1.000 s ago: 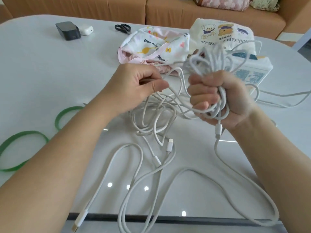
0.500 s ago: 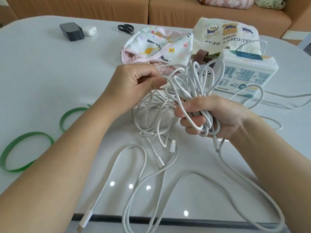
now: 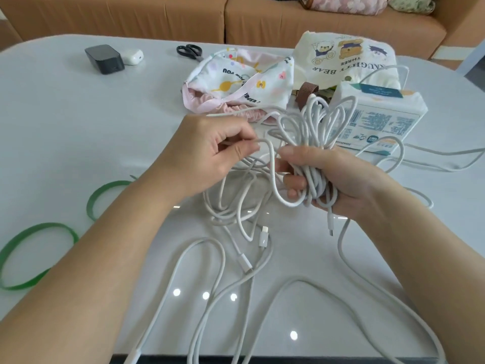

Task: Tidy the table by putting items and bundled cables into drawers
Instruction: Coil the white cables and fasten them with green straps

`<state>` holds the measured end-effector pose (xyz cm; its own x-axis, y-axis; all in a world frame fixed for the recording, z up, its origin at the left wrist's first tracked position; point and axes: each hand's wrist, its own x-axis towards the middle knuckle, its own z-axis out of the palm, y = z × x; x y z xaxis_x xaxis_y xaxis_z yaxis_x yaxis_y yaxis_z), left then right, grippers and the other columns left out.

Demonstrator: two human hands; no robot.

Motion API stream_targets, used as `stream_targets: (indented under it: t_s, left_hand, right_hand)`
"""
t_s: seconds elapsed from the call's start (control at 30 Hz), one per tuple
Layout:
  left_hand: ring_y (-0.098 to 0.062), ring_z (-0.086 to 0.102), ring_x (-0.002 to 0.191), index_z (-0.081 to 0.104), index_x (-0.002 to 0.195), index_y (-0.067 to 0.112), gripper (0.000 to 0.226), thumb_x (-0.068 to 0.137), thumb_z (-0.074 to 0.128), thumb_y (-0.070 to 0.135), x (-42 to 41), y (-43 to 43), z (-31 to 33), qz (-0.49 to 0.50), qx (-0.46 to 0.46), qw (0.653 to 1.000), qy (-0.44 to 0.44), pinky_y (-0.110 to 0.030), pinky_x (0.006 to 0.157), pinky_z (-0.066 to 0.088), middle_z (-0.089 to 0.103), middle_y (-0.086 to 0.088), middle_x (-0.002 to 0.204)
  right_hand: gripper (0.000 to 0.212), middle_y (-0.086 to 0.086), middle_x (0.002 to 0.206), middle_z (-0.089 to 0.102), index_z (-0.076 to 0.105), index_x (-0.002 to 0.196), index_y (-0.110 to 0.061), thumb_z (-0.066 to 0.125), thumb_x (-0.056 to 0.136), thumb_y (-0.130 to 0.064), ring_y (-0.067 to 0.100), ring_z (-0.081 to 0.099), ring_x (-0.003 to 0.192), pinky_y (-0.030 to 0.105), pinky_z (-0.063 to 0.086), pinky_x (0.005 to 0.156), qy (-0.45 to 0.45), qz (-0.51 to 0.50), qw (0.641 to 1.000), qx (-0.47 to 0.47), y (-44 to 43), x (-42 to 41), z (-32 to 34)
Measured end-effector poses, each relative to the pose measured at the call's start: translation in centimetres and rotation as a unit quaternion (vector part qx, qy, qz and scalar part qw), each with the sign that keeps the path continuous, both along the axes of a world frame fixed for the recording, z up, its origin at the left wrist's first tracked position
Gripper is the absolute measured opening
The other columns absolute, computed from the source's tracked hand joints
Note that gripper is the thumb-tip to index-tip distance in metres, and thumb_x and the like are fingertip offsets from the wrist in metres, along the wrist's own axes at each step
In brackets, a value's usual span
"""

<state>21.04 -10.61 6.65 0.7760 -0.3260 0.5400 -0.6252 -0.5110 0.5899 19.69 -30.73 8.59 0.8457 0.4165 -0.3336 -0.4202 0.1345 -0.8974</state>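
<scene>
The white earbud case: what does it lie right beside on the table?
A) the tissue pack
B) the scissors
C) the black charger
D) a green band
C: the white earbud case lies right next to the black charger, at the far left of the table.

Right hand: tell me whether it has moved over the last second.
Yes. The right hand, gripping the cable bundle, has dropped toward the person, away from the tissue pack.
</scene>
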Motion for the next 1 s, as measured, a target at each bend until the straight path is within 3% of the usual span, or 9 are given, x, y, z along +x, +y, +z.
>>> stream_targets:
  t_s: [0.13,0.33,0.47,0.6,0.67,0.77,0.83,0.9,1.0]
  left_hand:
    - [-0.017,0.055,0.058,0.07,0.073,0.006,0.019,0.083,0.069,0.022,-0.1,0.0,0.4,-0.005,0.056,0.998,-0.027,-0.031,0.056,0.043,0.063,-0.001,0.062]
    - [-0.011,0.046,0.056,0.068,0.067,0.006,0.02,0.082,0.071,0.018,-0.2,-0.1,0.6,0.01,0.11,0.99,-0.091,-0.027,0.055,0.039,0.058,-0.001,0.058]
    - [-0.01,0.052,0.057,0.067,0.065,0.006,0.018,0.077,0.073,0.019,-0.5,-0.4,0.6,0.02,0.085,0.993,-0.079,-0.023,0.056,0.041,0.06,0.004,0.059]
    - [-0.001,0.049,0.054,0.06,0.061,0.016,0.02,0.069,0.077,0.024,-0.8,-0.4,0.7,0.048,0.046,0.998,-0.011,-0.01,0.051,0.032,0.052,0.014,0.054]
    - [-0.003,0.05,0.056,0.06,0.069,0.022,0.012,0.072,0.072,0.023,-1.0,-0.4,0.9,0.054,0.032,0.998,0.017,-0.012,0.054,0.035,0.056,0.006,0.057]
    - [-0.016,0.05,0.062,0.056,0.094,0.017,0.016,0.08,0.057,0.01,-1.0,0.0,1.3,0.02,0.013,0.997,0.072,-0.025,0.063,0.039,0.059,-0.012,0.065]
    - [-0.018,0.051,0.065,0.048,0.115,0.02,0.033,0.082,0.049,0.019,-1.1,0.2,1.7,-0.034,-0.047,0.985,0.161,-0.031,0.068,0.041,0.064,-0.013,0.075]
    - [-0.015,0.054,0.072,0.04,0.128,0.031,0.053,0.08,0.05,0.051,-1.1,0.1,1.8,-0.067,-0.09,0.969,0.221,-0.037,0.077,0.045,0.064,-0.018,0.092]
    - [-0.015,0.063,0.091,0.035,0.136,0.036,0.098,0.056,0.054,0.089,-1.0,-0.2,1.7,-0.076,-0.108,0.953,0.273,-0.04,0.095,0.045,0.063,-0.015,0.105]
  right_hand:
    - [0.025,0.004,0.066,0.067,0.064,0.076,-0.009,0.072,0.061,-0.027,0.011,0.048,0.044,0.023,0.042,0.048,-0.066,0.011,0.993,-0.093,0.3,-0.2,-0.1]
    - [0.019,-0.002,0.054,0.06,0.065,0.069,-0.014,0.074,0.061,-0.029,0.012,0.05,0.045,0.024,0.044,0.049,-0.115,0.012,0.984,-0.136,0.8,-0.6,0.4]
    - [0.012,0.011,0.063,0.062,0.069,0.073,-0.013,0.08,0.07,-0.009,0.021,0.054,0.053,0.037,0.046,0.058,-0.158,0.025,0.96,-0.23,0.7,-0.4,0.0]
    - [0.021,0.015,0.077,0.071,0.072,0.085,-0.004,0.063,0.077,0.013,0.028,0.064,0.071,0.043,0.053,0.07,-0.196,0.04,0.954,-0.223,0.7,-0.2,-0.6]
    - [0.025,0.007,0.074,0.071,0.069,0.087,-0.001,0.057,0.078,0.019,0.02,0.068,0.074,0.034,0.057,0.071,-0.22,0.04,0.954,-0.198,0.6,-0.2,-0.4]
    - [0.024,-0.008,0.063,0.067,0.065,0.083,-0.007,0.061,0.074,0.015,0.002,0.062,0.059,0.016,0.046,0.053,-0.258,0.023,0.943,-0.21,0.2,-0.2,0.3]
    - [0.022,-0.012,0.064,0.065,0.063,0.085,-0.013,0.062,0.073,0.005,-0.004,0.056,0.057,0.01,0.04,0.05,-0.323,-0.006,0.904,-0.281,0.1,-0.2,0.5]
    - [0.017,-0.014,0.07,0.059,0.054,0.09,-0.02,0.061,0.076,-0.015,-0.001,0.054,0.062,0.011,0.038,0.052,-0.41,-0.038,0.82,-0.399,0.2,-0.1,0.2]
    - [0.027,-0.003,0.077,0.059,0.042,0.098,-0.02,0.062,0.081,-0.027,0.028,0.056,0.071,0.036,0.046,0.061,-0.488,-0.032,0.681,-0.545,0.8,-0.1,-0.7]
